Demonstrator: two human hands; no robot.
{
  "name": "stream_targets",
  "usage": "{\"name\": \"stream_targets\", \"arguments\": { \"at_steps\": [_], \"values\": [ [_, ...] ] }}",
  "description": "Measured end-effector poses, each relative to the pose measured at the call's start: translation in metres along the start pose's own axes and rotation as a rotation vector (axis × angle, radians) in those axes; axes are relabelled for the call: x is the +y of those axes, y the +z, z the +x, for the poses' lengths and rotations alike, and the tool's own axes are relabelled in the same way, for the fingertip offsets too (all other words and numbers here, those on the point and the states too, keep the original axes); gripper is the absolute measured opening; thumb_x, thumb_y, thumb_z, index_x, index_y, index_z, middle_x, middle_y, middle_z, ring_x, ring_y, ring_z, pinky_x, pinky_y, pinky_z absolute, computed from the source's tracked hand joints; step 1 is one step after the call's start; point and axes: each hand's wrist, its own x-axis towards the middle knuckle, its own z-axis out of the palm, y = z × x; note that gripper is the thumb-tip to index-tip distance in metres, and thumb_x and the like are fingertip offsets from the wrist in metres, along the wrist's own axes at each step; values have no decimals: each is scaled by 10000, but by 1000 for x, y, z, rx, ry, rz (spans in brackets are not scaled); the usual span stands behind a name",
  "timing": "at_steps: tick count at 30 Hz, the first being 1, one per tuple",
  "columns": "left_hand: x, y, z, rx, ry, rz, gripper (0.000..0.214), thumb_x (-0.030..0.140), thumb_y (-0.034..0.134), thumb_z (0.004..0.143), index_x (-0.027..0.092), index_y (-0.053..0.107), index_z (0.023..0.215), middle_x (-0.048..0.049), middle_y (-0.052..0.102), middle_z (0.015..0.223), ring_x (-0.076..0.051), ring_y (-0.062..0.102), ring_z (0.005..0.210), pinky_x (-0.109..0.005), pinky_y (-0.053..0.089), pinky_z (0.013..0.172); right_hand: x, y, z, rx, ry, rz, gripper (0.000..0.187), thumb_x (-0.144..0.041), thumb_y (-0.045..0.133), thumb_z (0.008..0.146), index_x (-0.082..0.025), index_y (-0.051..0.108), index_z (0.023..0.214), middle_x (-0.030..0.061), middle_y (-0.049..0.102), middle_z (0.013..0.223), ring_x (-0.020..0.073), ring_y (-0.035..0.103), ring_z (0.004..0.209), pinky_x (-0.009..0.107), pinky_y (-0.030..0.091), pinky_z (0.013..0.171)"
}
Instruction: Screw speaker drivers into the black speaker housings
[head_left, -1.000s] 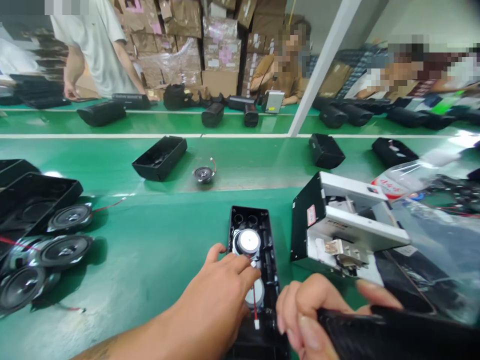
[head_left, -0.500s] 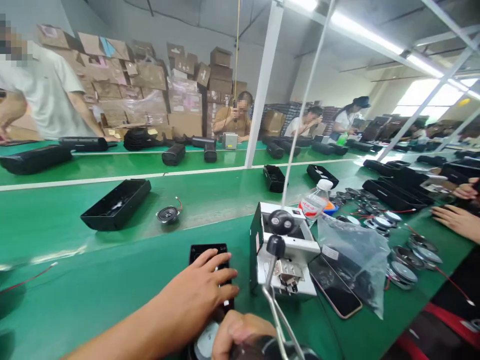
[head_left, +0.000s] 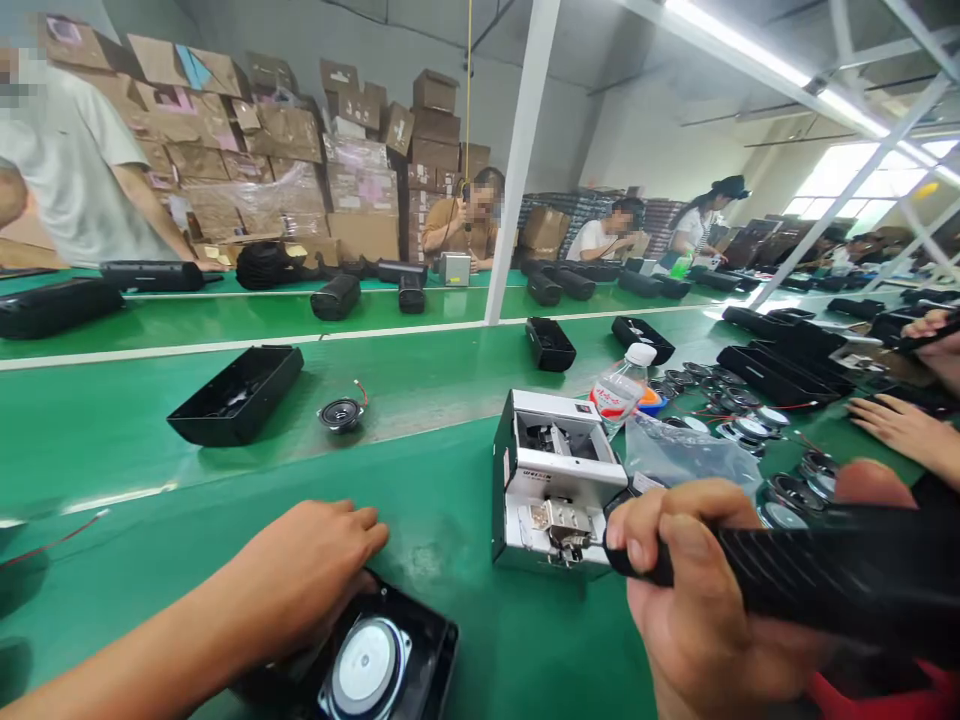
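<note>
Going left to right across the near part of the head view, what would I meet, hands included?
Left hand, pale-backed speaker in a black housing, white-and-black machine, right hand gripping a black tool.

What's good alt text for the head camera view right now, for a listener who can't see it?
The right hand grips a black handheld tool, its tip at the metal front of a white machine, while the left hand is at a black housing with a round speaker inside, on a green workbench. Co-workers and stacked cartons are behind.
</note>
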Motion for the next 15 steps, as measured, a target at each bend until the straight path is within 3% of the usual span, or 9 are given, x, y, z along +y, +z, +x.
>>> {"name": "stream_targets", "arguments": {
  "at_steps": [3, 6, 9, 11, 13, 15],
  "values": [
    [0, 3, -25, -142, -225, -72, 262, 173, 530, 1065, 213, 786, 1026, -102, 842, 908, -412, 844, 810, -525, 648, 696, 13, 1, 8, -37, -14, 2, 468, -215, 799, 1014, -326, 570, 1406, -81, 604, 753, 145, 567, 563, 312, 554, 576],
    [14, 16, -43, -178, -381, -267, 451, 207, 452, 1075, 241, 763, 1399, -135, 873, 1236, -417, 866, 1058, -596, 691, 918, 22, 3, 3, -66, 32, -9, 646, -161, 818, 994, -319, 500, 1534, -87, 645, 769, 140, 590, 576, 287, 559, 573],
    [42, 39, -53, -59, -423, -532, 756, 218, 473, 1041, 319, 405, 1787, -85, 591, 1724, -363, 727, 1433, -522, 626, 1177, 17, 6, -5, -71, 163, -6, 610, -172, 830, 988, -292, 549, 1516, -84, 635, 744, 123, 566, 539, 258, 546, 525],
    [64, 54, -54, -12, -438, -663, 882, 196, 476, 1023, 364, 200, 1844, -29, 358, 1851, -351, 652, 1519, -477, 602, 1212, 8, 5, -12, -99, 289, 22, 564, -200, 835, 984, -287, 592, 1485, -83, 613, 717, 119, 536, 493, 244, 517, 457],
    [83, 60, -53, -45, -466, -730, 925, 151, 464, 1007, 403, 149, 1839, -15, 191, 1885, -369, 710, 1449, -483, 635, 1161, -2, 4, -18, -100, 382, 92, 597, -197, 821, 985, -343, 583, 1512, -95, 588, 684, 119, 506, 453, 239, 502, 422],
    [93, 60, -49, -120, -494, -739, 910, 124, 477, 991, 412, 245, 1823, -31, 64, 1892, -387, 792, 1322, -505, 667, 1097, -11, 3, -22, -79, 400, 181, 609, -161, 790, 998, -438, 578, 1498, -112, 569, 652, 118, 466, 417, 240, 503, 423]
  ]
}}
